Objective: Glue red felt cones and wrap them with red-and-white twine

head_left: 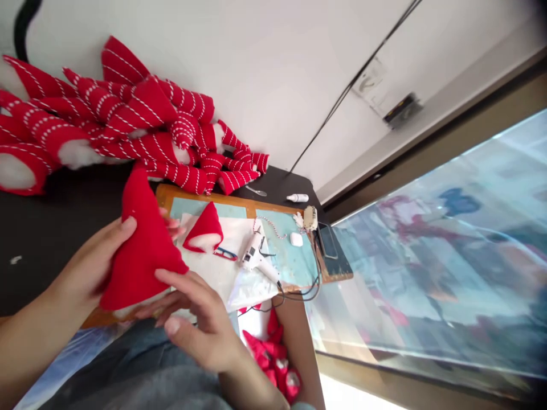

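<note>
While the left hand grips a red cone, the right hand – half open – touches its edge.

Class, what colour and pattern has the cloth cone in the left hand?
The cloth cone is plain red, best seen in the head view.

Cloth heap: behind the board.
Held cone: before the heap — left of a second cone.
Glue gun: on the board, right of both.
</note>
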A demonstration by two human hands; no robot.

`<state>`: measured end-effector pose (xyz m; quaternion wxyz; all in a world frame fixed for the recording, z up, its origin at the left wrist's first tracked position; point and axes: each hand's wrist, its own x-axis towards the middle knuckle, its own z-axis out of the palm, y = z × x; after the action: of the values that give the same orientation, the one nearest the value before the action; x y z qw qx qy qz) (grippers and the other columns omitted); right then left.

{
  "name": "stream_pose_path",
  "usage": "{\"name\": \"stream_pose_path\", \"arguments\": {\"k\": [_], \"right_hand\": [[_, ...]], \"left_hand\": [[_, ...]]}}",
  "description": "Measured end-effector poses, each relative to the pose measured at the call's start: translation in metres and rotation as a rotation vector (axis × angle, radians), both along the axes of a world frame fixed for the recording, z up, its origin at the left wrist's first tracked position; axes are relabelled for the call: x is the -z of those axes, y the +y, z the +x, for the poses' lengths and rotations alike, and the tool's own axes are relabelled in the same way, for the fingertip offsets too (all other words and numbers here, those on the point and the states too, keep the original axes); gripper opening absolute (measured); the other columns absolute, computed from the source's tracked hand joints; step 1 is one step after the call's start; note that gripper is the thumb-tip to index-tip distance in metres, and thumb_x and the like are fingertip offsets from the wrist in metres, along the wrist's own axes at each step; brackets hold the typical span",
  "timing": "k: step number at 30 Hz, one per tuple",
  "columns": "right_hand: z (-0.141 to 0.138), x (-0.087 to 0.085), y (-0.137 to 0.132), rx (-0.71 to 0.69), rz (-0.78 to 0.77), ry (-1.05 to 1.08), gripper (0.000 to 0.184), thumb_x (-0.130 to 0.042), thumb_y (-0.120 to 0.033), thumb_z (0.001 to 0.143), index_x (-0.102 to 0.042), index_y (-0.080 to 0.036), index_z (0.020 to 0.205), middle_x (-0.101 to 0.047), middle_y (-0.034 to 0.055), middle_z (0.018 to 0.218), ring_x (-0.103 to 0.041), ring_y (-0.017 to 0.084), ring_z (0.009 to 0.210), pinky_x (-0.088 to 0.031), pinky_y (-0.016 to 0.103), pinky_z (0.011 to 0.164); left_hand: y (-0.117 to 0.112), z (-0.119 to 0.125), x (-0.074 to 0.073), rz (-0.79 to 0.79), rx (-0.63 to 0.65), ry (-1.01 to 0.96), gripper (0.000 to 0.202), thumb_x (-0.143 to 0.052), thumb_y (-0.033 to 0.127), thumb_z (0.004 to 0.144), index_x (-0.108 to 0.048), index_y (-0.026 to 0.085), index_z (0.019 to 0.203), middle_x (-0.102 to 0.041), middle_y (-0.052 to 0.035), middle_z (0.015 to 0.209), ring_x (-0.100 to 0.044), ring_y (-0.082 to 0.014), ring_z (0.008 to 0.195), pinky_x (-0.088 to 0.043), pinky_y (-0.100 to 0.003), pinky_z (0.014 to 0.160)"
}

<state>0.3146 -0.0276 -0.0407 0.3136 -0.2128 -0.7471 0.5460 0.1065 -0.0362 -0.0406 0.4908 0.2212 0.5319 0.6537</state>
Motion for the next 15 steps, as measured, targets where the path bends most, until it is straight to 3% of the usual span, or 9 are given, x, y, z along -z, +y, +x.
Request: {"name": "stream_pose_path", "arguments": {"k": [2, 3, 4, 6, 8, 10, 13, 15], "right_hand": [[0.027, 0.016, 0.013, 0.163, 0.081, -0.063, 0.039, -0.057, -0.037, 0.107, -0.068, -0.03, 0.144, -0.084, 0.0033, 0.105, -0.081, 0.018, 0.078, -0.068, 0.029, 0.079], [0.045, 0.026, 0.023, 0.369, 0.17, -0.128, 0.035, -0.052, -0.029, 0.108, -0.071, -0.028, 0.137, -0.084, 0.003, 0.095, -0.081, 0.02, 0.081, -0.068, 0.031, 0.083], [0.062, 0.036, 0.036, 0.578, 0.292, -0.226, 0.035, -0.049, -0.023, 0.105, -0.073, -0.025, 0.13, -0.085, 0.0065, 0.103, -0.082, 0.023, 0.098, -0.067, 0.038, 0.095], [0.095, 0.059, 0.063, 0.76, 0.548, -0.497, 0.054, -0.048, -0.014, 0.092, -0.066, -0.016, 0.143, -0.073, 0.0192, 0.143, -0.069, 0.033, 0.136, -0.058, 0.054, 0.114], [0.115, 0.082, 0.086, 0.762, 0.689, -0.732, 0.071, -0.047, -0.008, 0.083, -0.056, -0.008, 0.153, -0.062, 0.024, 0.157, -0.054, 0.038, 0.153, -0.047, 0.063, 0.124], [0.123, 0.098, 0.1, 0.712, 0.771, -0.848, 0.077, -0.048, -0.007, 0.078, -0.051, -0.004, 0.155, -0.06, 0.0265, 0.158, -0.049, 0.041, 0.155, -0.042, 0.068, 0.126], [0.118, 0.104, 0.108, 0.67, 0.846, -0.845, 0.071, -0.05, -0.008, 0.078, -0.055, -0.005, 0.149, -0.066, 0.0254, 0.147, -0.054, 0.04, 0.147, -0.039, 0.067, 0.126], [0.114, 0.1, 0.11, 0.665, 0.863, -0.818, 0.062, -0.051, -0.008, 0.077, -0.061, -0.009, 0.138, -0.071, 0.0224, 0.132, -0.06, 0.037, 0.133, -0.045, 0.062, 0.122]], "left_hand": [[-0.005, 0.003, 0.006, -0.064, 0.029, -0.124, 0.063, -0.075, 0.06, 0.093, -0.065, 0.025, 0.145, -0.086, -0.0085, 0.107, -0.081, -0.0318, 0.1, -0.071, -0.038, 0.081], [-0.008, 0.004, 0.01, -0.089, 0.055, -0.178, 0.064, -0.077, 0.057, 0.092, -0.064, 0.026, 0.146, -0.086, -0.0077, 0.108, -0.08, -0.0312, 0.1, -0.07, -0.036, 0.079], [-0.012, 0.005, 0.013, -0.103, 0.087, -0.19, 0.064, -0.078, 0.054, 0.091, -0.063, 0.027, 0.147, -0.085, -0.0077, 0.109, -0.08, -0.0305, 0.1, -0.069, -0.033, 0.075], [-0.018, 0.008, 0.018, -0.144, 0.154, -0.16, 0.07, -0.084, 0.05, 0.086, -0.062, 0.027, 0.148, -0.085, -0.0075, 0.109, -0.08, -0.0288, 0.096, -0.066, -0.028, 0.069], [-0.024, 0.012, 0.021, -0.212, 0.228, -0.082, 0.079, -0.089, 0.052, 0.08, -0.06, 0.027, 0.149, -0.085, -0.0058, 0.101, -0.078, -0.0263, 0.085, -0.062, -0.027, 0.063], [-0.028, 0.016, 0.021, -0.271, 0.293, 0.04, 0.081, -0.089, 0.059, 0.079, -0.062, 0.027, 0.148, -0.084, -0.004, 0.095, -0.076, -0.0248, 0.078, -0.061, -0.028, 0.063], [-0.034, 0.021, 0.021, -0.277, 0.328, 0.28, 0.07, -0.079, 0.068, 0.086, -0.069, 0.027, 0.14, -0.084, -0.0042, 0.099, -0.078, -0.0277, 0.086, -0.061, -0.031, 0.071], [-0.037, 0.021, 0.02, -0.226, 0.288, 0.493, 0.061, -0.069, 0.071, 0.092, -0.073, 0.028, 0.135, -0.084, -0.005, 0.109, -0.078, -0.0298, 0.096, -0.061, -0.033, 0.079]]}}
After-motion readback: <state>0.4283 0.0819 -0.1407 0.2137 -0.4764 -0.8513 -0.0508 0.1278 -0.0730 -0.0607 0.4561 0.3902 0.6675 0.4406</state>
